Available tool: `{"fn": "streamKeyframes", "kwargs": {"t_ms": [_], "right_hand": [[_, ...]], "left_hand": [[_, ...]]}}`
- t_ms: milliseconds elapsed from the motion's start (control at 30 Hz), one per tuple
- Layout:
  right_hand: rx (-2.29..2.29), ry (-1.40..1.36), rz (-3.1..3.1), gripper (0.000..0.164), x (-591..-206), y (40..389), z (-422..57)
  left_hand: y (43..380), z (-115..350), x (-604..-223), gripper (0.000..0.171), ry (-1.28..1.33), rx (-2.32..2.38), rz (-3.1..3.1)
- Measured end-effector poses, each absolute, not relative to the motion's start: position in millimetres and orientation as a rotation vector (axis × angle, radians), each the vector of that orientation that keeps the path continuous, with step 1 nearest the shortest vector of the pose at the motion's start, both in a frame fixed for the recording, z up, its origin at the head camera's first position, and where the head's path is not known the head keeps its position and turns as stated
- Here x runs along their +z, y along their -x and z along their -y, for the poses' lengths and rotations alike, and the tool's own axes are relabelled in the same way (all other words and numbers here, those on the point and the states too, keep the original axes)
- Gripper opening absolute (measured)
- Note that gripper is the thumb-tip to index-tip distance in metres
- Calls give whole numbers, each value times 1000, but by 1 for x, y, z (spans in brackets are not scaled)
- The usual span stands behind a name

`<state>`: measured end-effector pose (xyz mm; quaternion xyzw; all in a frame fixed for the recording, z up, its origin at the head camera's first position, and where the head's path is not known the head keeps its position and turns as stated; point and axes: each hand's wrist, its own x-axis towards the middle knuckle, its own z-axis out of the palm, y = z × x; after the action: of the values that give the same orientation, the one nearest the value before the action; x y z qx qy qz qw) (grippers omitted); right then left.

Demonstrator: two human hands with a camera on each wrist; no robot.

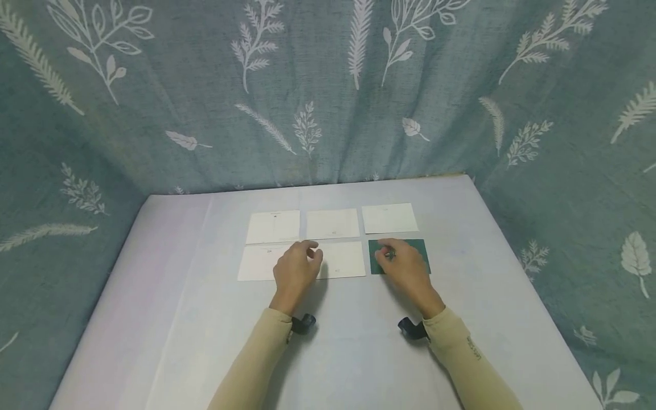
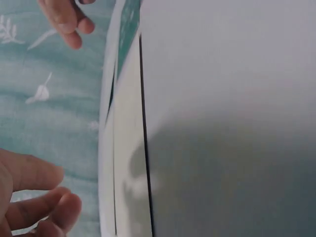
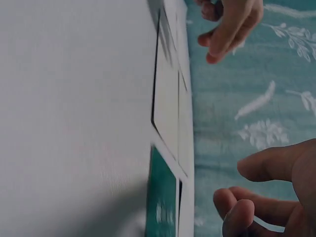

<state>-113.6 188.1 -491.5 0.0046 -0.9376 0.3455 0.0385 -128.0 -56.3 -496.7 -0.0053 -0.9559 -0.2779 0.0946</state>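
Over the front row of cards, my left hand (image 1: 297,270) hovers above the table with fingers loosely bent and a gap between thumb and fingertips. Beneath it lie the front left white card (image 1: 254,266) and the front middle white card (image 1: 344,260). My right hand (image 1: 408,272) hangs over the green card (image 1: 419,247) and covers part of it. In the right wrist view its thumb and fingers stand apart with nothing between them. The green card (image 3: 162,192) lies flat, with pale marks on its face.
Behind the front row lie a left (image 1: 273,229), a middle (image 1: 333,224) and a right white card (image 1: 390,218), with small faint print. The white table (image 1: 205,341) is bounded by a leaf-patterned teal curtain (image 1: 328,142). Black devices (image 1: 306,323) sit at both wrists.
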Motion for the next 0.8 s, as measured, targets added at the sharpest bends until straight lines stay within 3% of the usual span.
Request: {"fn": "streamKeyframes", "kwargs": {"t_ms": [500,800], "right_hand": [[1025,151,2797,41,-490,106,-252],[941,221,2919,49,-491,101,-281]], "left_hand": [[128,-7,-501,31,487,-859,2959],[133,-27,-501,42,505,-791,3083]]}}
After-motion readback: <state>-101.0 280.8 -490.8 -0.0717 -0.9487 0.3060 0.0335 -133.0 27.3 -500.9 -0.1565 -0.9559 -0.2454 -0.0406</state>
